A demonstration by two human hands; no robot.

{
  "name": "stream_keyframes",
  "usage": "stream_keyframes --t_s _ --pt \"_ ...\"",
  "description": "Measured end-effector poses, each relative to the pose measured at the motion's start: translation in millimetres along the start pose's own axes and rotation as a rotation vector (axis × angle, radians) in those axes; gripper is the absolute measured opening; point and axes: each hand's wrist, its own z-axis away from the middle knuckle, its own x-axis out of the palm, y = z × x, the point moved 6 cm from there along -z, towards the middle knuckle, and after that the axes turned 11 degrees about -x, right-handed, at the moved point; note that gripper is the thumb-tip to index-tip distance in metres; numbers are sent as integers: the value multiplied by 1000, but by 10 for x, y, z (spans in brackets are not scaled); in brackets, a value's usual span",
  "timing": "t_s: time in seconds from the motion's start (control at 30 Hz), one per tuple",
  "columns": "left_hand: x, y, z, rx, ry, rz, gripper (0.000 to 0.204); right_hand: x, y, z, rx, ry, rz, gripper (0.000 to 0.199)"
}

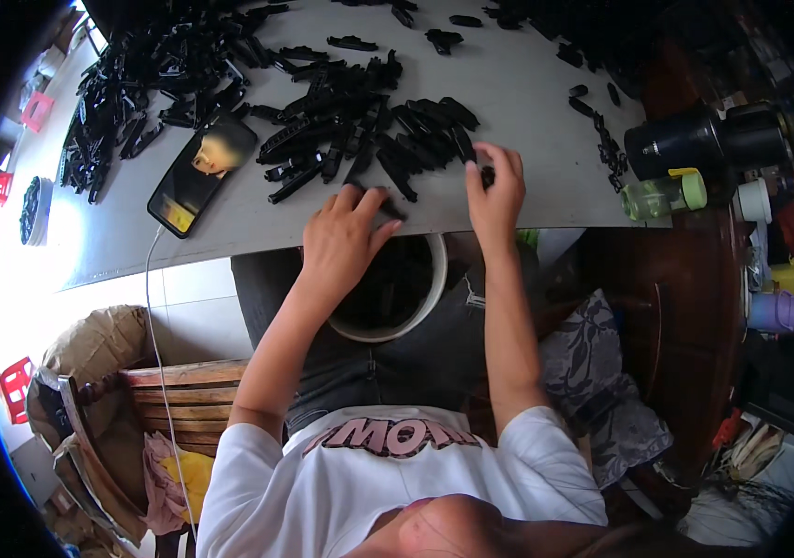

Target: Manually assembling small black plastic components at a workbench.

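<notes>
A loose heap of long, narrow black plastic pieces (323, 116) lies on the table in front of me. My left hand (339, 237) is at the near table edge, knuckles up. One small black piece (393, 210) shows between its forefinger and thumb, partly covered by the fingers. To the right, my right hand (499, 197) has thumb and forefinger curled at the heap's right end, round a narrow black piece (465, 146). Another small dark bit (487, 176) shows inside that hand. Below the table edge, a round white-rimmed bucket (442, 279) stands between my legs, its inside dark.
A phone (178, 191) on a white cable (149, 279) lies left of the heap. A larger black pile (165, 65) spreads at the far left. On the right are a black flask (676, 144), a green bottle (653, 198) and a chain of black pieces (609, 153).
</notes>
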Motion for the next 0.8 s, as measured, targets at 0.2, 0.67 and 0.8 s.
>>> stream_keyframes --t_s 0.2,0.67,0.8 --pt "47 -218 -6 -152 -71 -25 33 229 266 -316 33 -362 406 19" --pt "28 -271 295 -307 -223 678 13 210 -410 472 564 -269 -992 30" --pt "207 -281 424 -471 -371 1388 22 403 -674 907 643 -481 -1128 25"
